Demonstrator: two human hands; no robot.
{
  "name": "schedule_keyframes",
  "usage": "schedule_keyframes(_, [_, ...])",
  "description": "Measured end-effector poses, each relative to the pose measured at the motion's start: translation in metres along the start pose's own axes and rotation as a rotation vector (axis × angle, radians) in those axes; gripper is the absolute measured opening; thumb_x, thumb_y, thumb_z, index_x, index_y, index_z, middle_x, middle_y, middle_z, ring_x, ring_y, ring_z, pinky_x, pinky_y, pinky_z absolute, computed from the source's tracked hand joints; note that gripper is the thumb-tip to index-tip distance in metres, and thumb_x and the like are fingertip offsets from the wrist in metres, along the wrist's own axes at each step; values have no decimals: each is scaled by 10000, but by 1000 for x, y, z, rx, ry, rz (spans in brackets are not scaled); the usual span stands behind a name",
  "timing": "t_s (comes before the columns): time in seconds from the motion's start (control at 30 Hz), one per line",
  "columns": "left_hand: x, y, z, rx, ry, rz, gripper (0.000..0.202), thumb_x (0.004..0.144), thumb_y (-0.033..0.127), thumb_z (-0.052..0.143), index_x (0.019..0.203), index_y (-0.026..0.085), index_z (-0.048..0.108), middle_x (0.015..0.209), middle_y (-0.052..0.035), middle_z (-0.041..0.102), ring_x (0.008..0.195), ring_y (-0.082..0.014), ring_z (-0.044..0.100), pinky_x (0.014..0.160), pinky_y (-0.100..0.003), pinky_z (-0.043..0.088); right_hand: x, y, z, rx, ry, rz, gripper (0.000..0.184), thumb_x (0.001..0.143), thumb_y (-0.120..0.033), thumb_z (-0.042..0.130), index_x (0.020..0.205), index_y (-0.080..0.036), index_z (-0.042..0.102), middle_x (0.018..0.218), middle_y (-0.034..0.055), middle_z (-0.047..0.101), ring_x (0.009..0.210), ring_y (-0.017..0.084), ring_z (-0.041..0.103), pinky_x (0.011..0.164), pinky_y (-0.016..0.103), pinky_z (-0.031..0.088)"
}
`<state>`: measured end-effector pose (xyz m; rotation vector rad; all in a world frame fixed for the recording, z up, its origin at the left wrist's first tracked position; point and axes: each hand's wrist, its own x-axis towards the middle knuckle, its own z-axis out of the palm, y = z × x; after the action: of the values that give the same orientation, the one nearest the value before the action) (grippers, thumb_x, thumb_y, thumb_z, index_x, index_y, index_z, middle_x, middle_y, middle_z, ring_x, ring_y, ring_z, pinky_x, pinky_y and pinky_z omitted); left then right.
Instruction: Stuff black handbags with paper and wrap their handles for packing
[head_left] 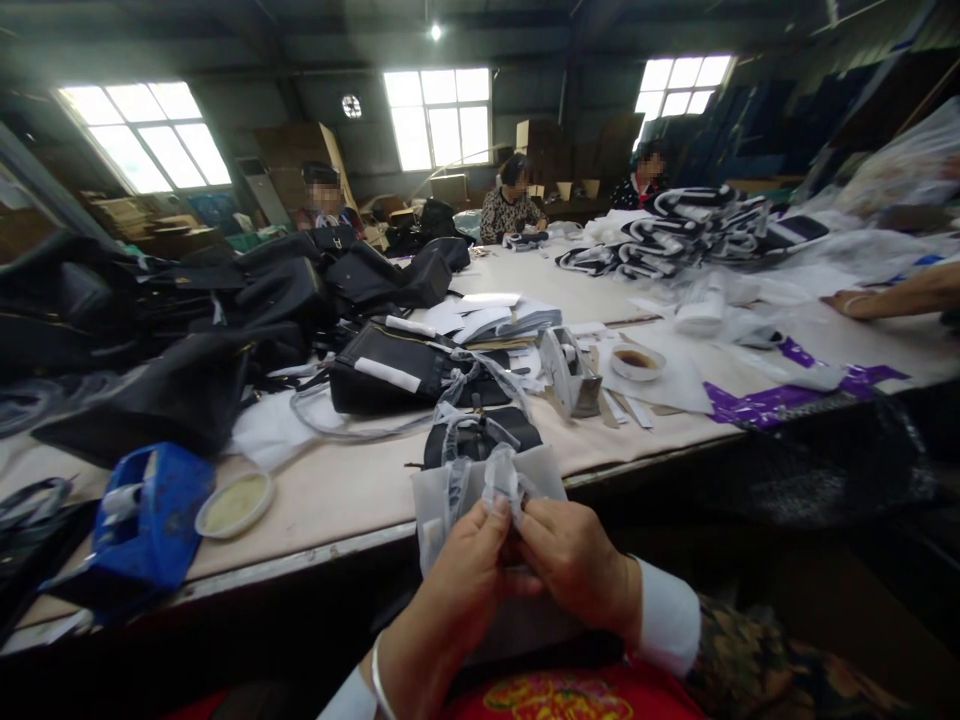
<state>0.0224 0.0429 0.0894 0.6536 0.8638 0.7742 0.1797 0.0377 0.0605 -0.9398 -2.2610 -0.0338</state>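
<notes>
My left hand (466,560) and my right hand (574,560) meet in front of me at the table's edge. Both have their fingers closed on a strip of translucent plastic wrap (501,472). Under and behind the wrap is a small black bag (480,435), partly covered by a pale translucent sheet (551,475). More wrapping runs up around the bag's straps. Just beyond it lies a larger black bag (382,365) with white paper bound on its handles. My fingertips hide part of the wrap.
Blue tape dispenser (154,520) and a round dish (234,503) are at the left front. A grey tape dispenser (568,375), a tape roll (637,362) and purple plastic (795,390) lie right. Black bags (262,300) pile left. A co-worker's arm (900,292) reaches in; several people sit beyond.
</notes>
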Motion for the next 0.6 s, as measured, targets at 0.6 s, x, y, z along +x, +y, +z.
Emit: schedule_keyframes(0.6, [5, -20, 8, 282, 249, 33, 467, 773, 567, 718, 892, 129, 608, 774, -57, 690, 745, -230, 749, 448, -204, 522, -74, 3, -21, 221, -383, 903, 243, 886, -383, 636, 1012, -184, 693, 923, 61, 687, 834, 225, 651, 752, 323, 479])
